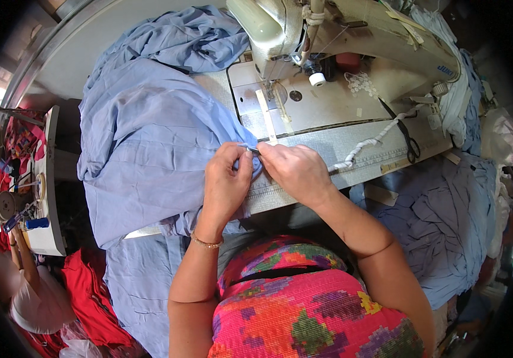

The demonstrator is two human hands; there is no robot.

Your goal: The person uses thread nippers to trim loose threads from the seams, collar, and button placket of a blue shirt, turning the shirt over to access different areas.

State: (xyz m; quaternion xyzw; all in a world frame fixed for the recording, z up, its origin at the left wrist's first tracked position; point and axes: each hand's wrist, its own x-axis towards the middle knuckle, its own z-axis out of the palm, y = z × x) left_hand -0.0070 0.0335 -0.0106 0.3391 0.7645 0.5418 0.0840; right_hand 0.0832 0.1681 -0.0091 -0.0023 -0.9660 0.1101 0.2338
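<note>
Blue fabric (149,143) btwn both hands' grip

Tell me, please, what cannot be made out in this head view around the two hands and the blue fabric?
- Head view: what the left hand and right hand pinch is hidden by their fingers and a fold of the blue fabric.
- The needle of the sewing machine is too small to see.
- The scissors lie partly in shadow.
</note>
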